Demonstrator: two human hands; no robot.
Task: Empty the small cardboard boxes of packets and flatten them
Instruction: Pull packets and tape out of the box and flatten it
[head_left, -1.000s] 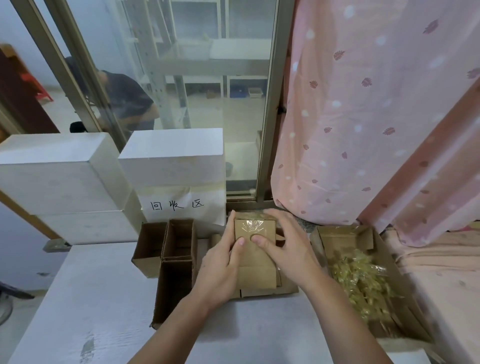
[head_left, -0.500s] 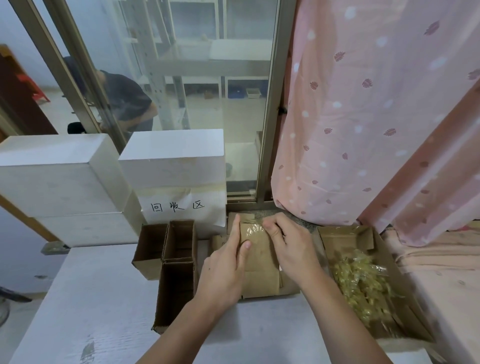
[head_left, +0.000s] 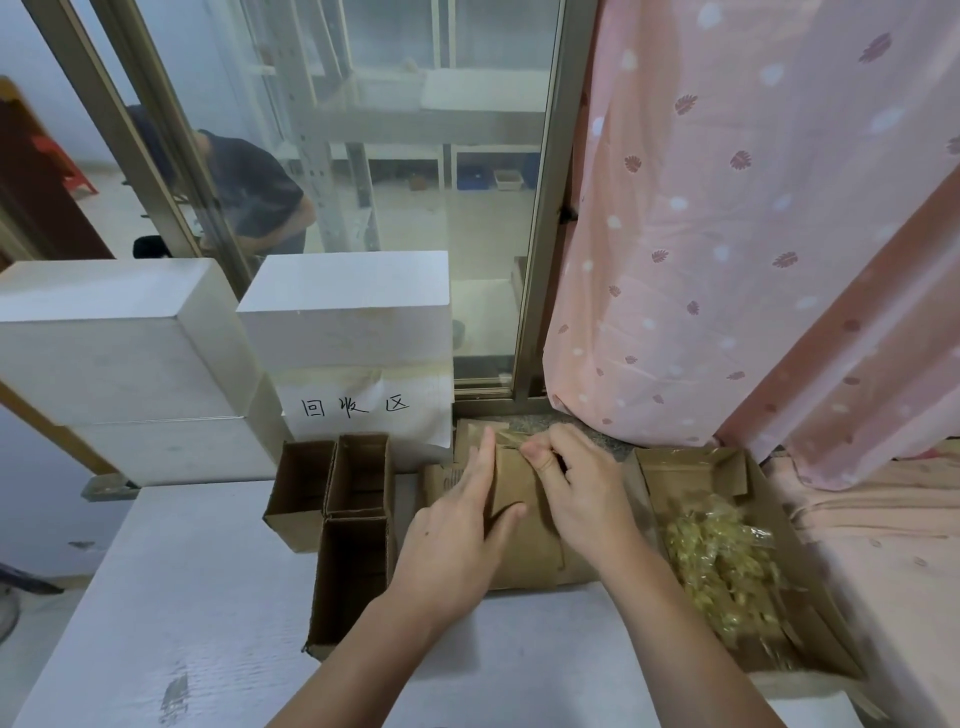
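Small cardboard box, brown, lying low on a stack of flattened cardboard at the far middle of the white table, just near of the window sill. Judged from the layout, the task is partly done: the large open carton at right holds a heap of yellowish packets, and flattened pieces already lie under the box in hand; three open small boxes stand at left of the stack, their insides dark, not yet flattened (whether they hold packets cannot be told). The box in hand appears nearly flat but still carries clear tape at its far edge. The left hand lies on the left part of the box, its fingers straight and together, pressing it down, with the thumb laid across the near middle. The right hand covers the right part, its fingers curled and pinching at the far edge, seemingly on the tape or a flap. A paper sign hangs on white foam blocks behind.
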